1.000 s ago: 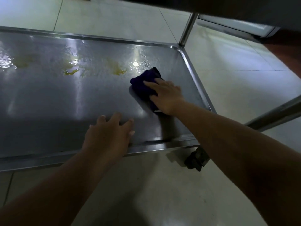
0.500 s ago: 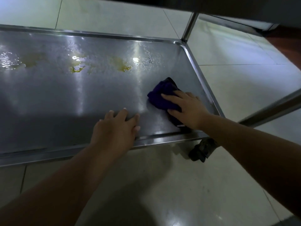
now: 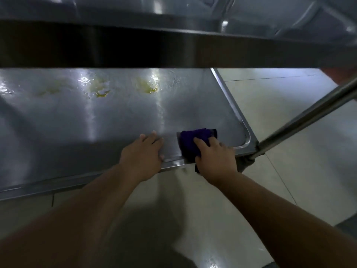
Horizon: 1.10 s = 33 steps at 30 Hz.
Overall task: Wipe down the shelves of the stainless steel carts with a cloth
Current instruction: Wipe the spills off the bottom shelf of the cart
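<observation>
The cart's lower steel shelf (image 3: 119,117) fills the middle of the view, wet and streaked, with yellowish stains (image 3: 148,89) along its far side. A dark purple cloth (image 3: 190,141) lies at the shelf's near right corner, hanging partly over the front rim. My right hand (image 3: 215,156) presses flat on the cloth, fingers spread. My left hand (image 3: 143,153) rests flat on the front rim just left of the cloth, holding nothing.
The edge of the upper shelf (image 3: 173,43) crosses the top of the view and hides the far part of the lower one. A cart post (image 3: 309,117) slants up at the right. Pale tiled floor (image 3: 280,97) surrounds the cart.
My right hand has dragged the cloth back from the middle right of the shelf to the front rim. The view has risen, so the upper shelf now covers the top.
</observation>
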Available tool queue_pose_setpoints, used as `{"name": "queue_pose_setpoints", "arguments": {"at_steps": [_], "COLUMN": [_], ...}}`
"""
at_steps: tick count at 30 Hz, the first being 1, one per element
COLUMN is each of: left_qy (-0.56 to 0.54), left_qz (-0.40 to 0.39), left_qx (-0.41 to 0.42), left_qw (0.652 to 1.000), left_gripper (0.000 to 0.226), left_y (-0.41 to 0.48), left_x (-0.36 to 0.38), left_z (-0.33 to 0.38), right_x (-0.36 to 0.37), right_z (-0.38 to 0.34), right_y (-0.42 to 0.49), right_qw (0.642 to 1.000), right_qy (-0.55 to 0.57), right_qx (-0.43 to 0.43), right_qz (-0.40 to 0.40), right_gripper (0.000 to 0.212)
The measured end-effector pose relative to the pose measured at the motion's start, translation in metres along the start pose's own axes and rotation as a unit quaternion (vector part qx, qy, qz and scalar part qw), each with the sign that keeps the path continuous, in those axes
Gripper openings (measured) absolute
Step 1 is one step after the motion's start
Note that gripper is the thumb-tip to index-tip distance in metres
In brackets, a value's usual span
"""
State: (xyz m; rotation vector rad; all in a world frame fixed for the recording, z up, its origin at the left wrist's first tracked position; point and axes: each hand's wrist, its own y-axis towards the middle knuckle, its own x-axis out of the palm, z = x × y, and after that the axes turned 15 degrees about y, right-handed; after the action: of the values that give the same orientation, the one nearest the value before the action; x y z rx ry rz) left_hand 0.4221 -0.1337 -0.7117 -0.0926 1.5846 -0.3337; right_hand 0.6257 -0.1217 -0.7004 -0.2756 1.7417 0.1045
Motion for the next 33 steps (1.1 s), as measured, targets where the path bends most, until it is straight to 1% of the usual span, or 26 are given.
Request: {"name": "queue_pose_setpoints", "arguments": {"at_steps": [2,4,6,8,13,17,20,23,25,28,31,33], "left_qy": [-0.033,-0.079,-0.091,-0.093,-0.093,-0.113,-0.14,-0.152,-0.158,-0.188,-0.195,-0.196], "left_qz": [-0.044,-0.063,-0.074,-0.099,-0.118,-0.141,-0.144,-0.127,-0.118,-0.094,-0.073,-0.058], "left_qx": [0.022,0.013,0.003,0.01,0.018,-0.002,-0.024,-0.053,-0.083,-0.112,-0.117,-0.117], "left_qw": [0.998,0.995,0.993,0.991,0.988,0.984,0.979,0.979,0.977,0.971,0.971,0.972], "left_gripper": [0.051,0.04,0.031,0.023,0.026,0.037,0.037,0.035,0.035,0.034,0.034,0.033], "left_y": [-0.009,-0.024,-0.046,-0.072,-0.143,-0.202,-0.246,-0.29,-0.318,-0.352,-0.38,-0.395], "left_x": [-0.014,-0.034,-0.058,-0.082,-0.154,-0.226,-0.288,-0.353,-0.395,-0.446,-0.483,-0.503], "left_z": [-0.002,-0.003,-0.001,0.003,0.013,0.022,0.021,0.018,0.021,0.032,0.043,0.05], "right_x": [-0.017,-0.037,-0.059,-0.084,-0.161,-0.249,-0.323,-0.398,-0.447,-0.51,-0.558,-0.582], "right_z": [-0.006,-0.012,-0.019,-0.027,-0.049,-0.065,-0.075,-0.083,-0.088,-0.094,-0.099,-0.1], "right_y": [-0.003,-0.007,-0.017,-0.031,-0.079,-0.123,-0.153,-0.176,-0.19,-0.211,-0.235,-0.254], "right_qw": [0.998,0.993,0.984,0.97,0.951,0.937,0.929,0.922,0.923,0.927,0.933,0.939], "right_qy": [0.025,0.06,0.103,0.146,0.174,0.206,0.229,0.231,0.234,0.259,0.275,0.283], "right_qx": [0.003,0.024,0.054,0.08,0.103,0.106,0.081,0.042,0.031,0.011,0.003,0.005], "right_qz": [-0.049,-0.097,-0.138,-0.18,-0.234,-0.263,-0.28,-0.308,-0.305,-0.271,-0.234,-0.195], "right_gripper": [0.047,0.041,0.038,0.04,0.045,0.047,0.048,0.049,0.05,0.049,0.051,0.051]}}
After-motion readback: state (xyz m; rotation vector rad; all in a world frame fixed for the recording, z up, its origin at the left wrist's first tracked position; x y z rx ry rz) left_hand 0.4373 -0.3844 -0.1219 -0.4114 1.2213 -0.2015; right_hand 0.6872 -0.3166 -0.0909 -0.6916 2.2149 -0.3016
